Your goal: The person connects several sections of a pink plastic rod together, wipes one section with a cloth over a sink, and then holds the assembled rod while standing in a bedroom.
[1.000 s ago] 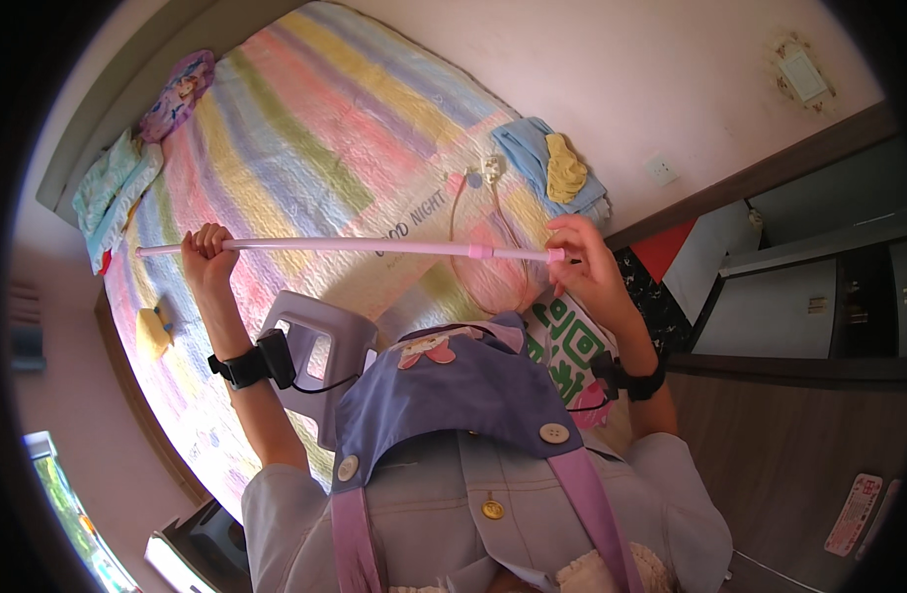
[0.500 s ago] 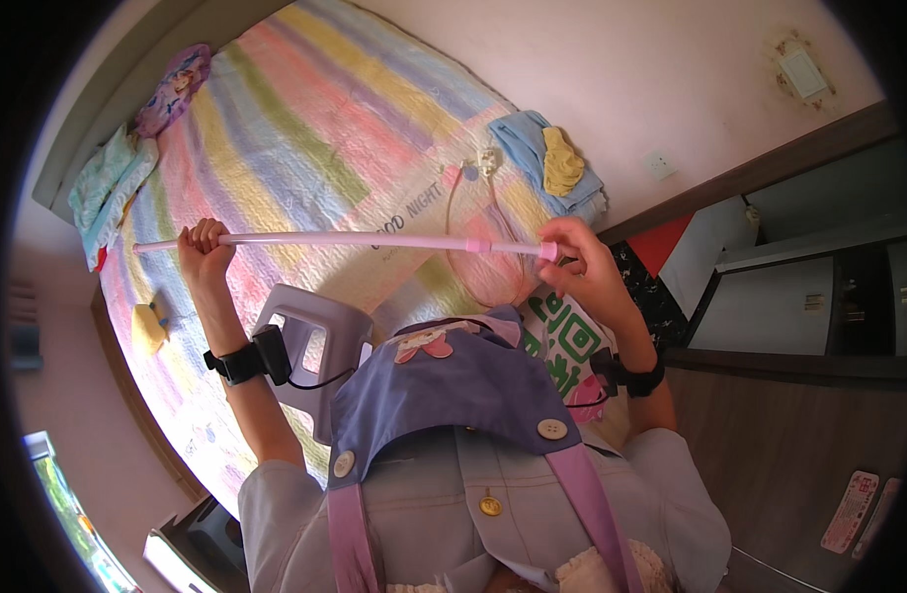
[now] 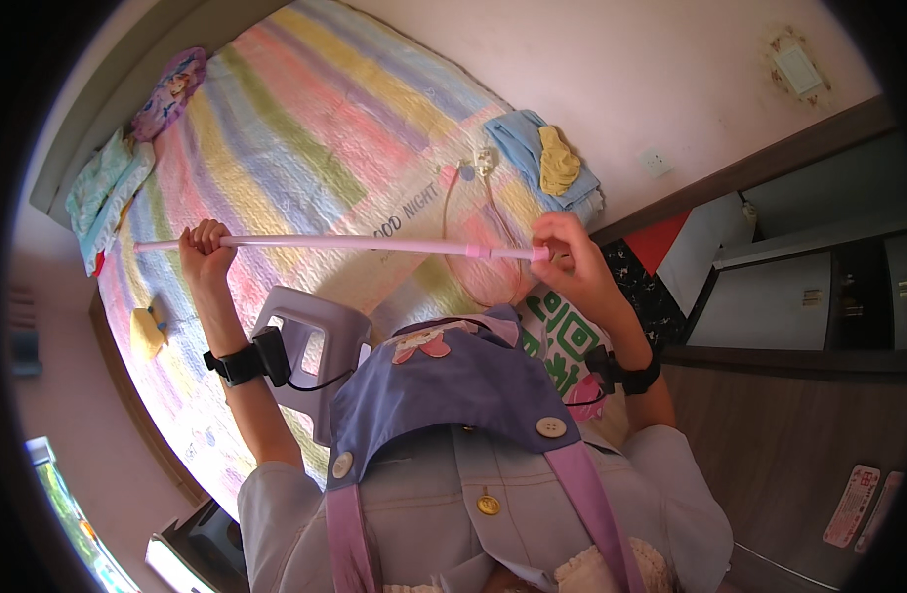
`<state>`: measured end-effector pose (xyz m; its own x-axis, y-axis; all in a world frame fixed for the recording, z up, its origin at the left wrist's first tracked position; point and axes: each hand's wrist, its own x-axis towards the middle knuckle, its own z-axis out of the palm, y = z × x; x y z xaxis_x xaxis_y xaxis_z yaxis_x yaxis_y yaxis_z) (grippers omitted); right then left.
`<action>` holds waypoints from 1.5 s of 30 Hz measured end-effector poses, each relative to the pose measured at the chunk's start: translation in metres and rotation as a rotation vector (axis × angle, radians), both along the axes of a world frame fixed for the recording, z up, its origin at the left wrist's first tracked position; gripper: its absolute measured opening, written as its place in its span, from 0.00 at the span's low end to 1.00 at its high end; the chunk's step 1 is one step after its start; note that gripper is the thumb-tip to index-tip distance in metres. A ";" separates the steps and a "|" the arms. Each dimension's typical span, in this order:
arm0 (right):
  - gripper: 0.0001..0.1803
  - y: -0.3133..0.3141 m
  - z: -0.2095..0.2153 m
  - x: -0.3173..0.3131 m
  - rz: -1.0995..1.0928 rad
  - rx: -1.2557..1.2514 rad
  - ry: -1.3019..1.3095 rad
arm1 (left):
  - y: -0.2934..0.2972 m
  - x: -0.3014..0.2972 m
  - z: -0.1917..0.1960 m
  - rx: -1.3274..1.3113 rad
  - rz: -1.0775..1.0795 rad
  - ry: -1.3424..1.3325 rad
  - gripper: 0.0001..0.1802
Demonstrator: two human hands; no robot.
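A long pink telescopic rod (image 3: 350, 241) lies level across in front of me, above the bed. My left hand (image 3: 206, 249) is wrapped around it in a fist, and a short length with a capped tip sticks out to the left. At the other end, my right hand (image 3: 577, 265) has its thumb and fingers curled at the pink end cap (image 3: 540, 254). A pink collar (image 3: 478, 251) sits on the rod just left of that hand, with a thinner section between collar and cap. Black straps with small devices circle both my wrists.
Below the rod spreads a bed with a striped quilt (image 3: 305, 138). A grey-lilac plastic stool (image 3: 320, 321) stands close to my left forearm. Folded blue cloth (image 3: 523, 148) with a yellow cloth (image 3: 558, 163) lies by the wall. A dark cabinet (image 3: 770, 306) is at the right.
The rod's right end cap has shifted slightly left, nearer the collar, and my right hand's fingers have moved with it. My left hand stays in place on the rod.
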<state>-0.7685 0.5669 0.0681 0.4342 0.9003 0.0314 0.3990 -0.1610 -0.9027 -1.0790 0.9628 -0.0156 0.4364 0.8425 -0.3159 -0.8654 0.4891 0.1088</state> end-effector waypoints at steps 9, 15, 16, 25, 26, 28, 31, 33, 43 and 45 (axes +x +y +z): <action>0.12 0.006 0.001 -0.002 -0.013 0.118 0.069 | -0.003 -0.002 0.002 -0.066 0.021 0.041 0.21; 0.12 0.009 -0.002 -0.002 0.048 -0.022 0.132 | -0.001 -0.005 0.007 -0.093 0.026 -0.003 0.21; 0.12 0.011 0.000 -0.007 0.040 0.118 0.225 | -0.001 -0.003 0.008 -0.092 0.024 -0.003 0.21; 0.09 0.023 -0.005 -0.012 -0.064 0.271 0.164 | 0.001 -0.006 -0.001 0.003 0.002 0.006 0.18; 0.09 0.022 -0.006 -0.009 -0.062 0.270 0.164 | 0.003 -0.007 -0.004 0.013 0.003 0.010 0.18; 0.09 0.016 -0.006 -0.001 -0.005 0.058 0.041 | 0.002 -0.004 -0.001 0.018 -0.001 0.016 0.18; 0.08 0.021 0.002 -0.009 -0.058 0.114 0.309 | 0.000 0.004 0.002 -0.065 -0.012 0.015 0.21; 0.08 0.022 -0.004 -0.014 -0.027 0.200 0.209 | -0.003 0.008 0.002 -0.096 0.034 0.020 0.21; 0.10 0.021 0.002 -0.009 -0.062 0.205 0.002 | 0.004 0.005 -0.004 -0.082 0.019 -0.014 0.21; 0.12 0.016 -0.002 0.003 -0.010 0.004 -0.064 | 0.004 0.004 -0.001 -0.048 0.007 -0.013 0.19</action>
<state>-0.7655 0.5826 0.0662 0.4399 0.8958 0.0629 0.4548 -0.1618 -0.8758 -1.0746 0.9671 -0.0167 0.4348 0.8298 -0.3499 -0.8702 0.4872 0.0739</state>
